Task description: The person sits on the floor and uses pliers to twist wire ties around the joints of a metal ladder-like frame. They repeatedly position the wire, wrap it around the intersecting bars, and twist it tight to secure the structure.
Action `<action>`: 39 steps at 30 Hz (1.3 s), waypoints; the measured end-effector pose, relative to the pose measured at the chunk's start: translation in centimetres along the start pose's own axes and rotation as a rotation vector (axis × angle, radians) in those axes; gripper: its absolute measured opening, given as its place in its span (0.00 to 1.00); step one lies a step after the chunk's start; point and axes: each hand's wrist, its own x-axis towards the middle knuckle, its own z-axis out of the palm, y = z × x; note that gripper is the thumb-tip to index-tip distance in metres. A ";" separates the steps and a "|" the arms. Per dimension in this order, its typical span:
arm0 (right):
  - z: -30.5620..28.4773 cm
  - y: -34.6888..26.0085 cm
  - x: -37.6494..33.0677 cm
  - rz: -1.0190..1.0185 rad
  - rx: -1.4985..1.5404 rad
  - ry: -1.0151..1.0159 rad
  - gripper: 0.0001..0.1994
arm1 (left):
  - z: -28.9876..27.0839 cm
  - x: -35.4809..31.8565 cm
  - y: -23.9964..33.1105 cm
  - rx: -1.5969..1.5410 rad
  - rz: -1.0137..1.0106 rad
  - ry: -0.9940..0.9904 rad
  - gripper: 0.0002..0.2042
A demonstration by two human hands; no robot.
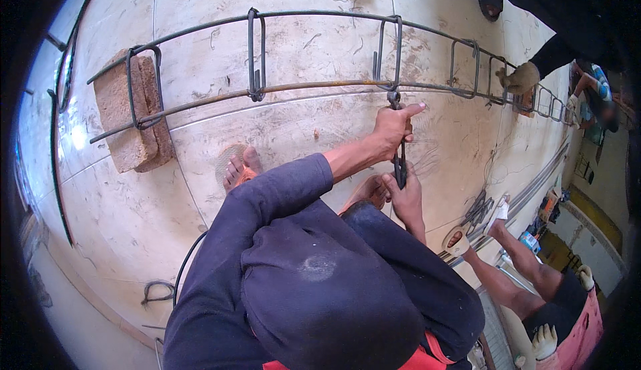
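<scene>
A pair of dark metal pincers (pixel 400 168) stands with its jaws at the near bar of a long steel rebar cage (pixel 314 85), where a square stirrup (pixel 398 53) meets that bar. My left hand (pixel 392 128) is closed around the upper part of the pincers, thumb pointing right. Lower down, my right hand (pixel 407 200) is closed at the handle ends. Whether a tie wire sits in the jaws is too small to tell. More stirrups cross the two long bars on both sides.
Brown blocks (pixel 125 116) prop up the cage's left end. A co-worker's gloved hand (pixel 521 78) touches the cage at the right. Another person in pink (pixel 577 330) sits at the lower right, with bare legs stretched out. Loose wire (pixel 477 210) and long rods (pixel 534 176) lie on the tiled floor.
</scene>
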 end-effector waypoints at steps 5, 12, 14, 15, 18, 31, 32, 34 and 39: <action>0.7 -2.0 -1.5 -0.155 -0.415 0.334 0.26 | -0.9 0.4 0.1 0.038 0.004 -0.096 0.14; 0.1 -1.2 -0.2 0.103 0.377 -0.038 0.12 | -2.3 -0.6 1.2 0.214 0.033 -0.277 0.19; -0.1 -1.0 0.0 0.090 0.591 -0.115 0.13 | -2.3 -0.7 1.3 0.476 0.148 -0.166 0.23; -0.5 -1.0 0.0 0.087 0.586 -0.134 0.12 | -2.4 -0.8 1.3 0.546 0.182 -0.132 0.23; -2.0 -2.1 -0.4 0.080 0.573 -0.200 0.08 | -2.3 -1.5 1.7 0.693 0.292 -0.061 0.24; 1.3 -1.5 -0.3 -0.032 0.560 -0.092 0.07 | -2.3 -1.3 1.6 0.563 0.193 -0.035 0.35; 1.3 -2.2 -0.7 0.010 0.604 -0.109 0.08 | -2.3 -1.2 1.6 0.566 0.181 -0.030 0.36; 1.1 -4.0 -1.1 0.095 0.715 -0.151 0.09 | -2.2 -1.3 1.7 0.570 0.161 -0.022 0.37; 0.9 -4.6 -1.3 0.170 0.882 -0.261 0.11 | -2.0 -1.7 1.9 0.575 0.172 -0.015 0.35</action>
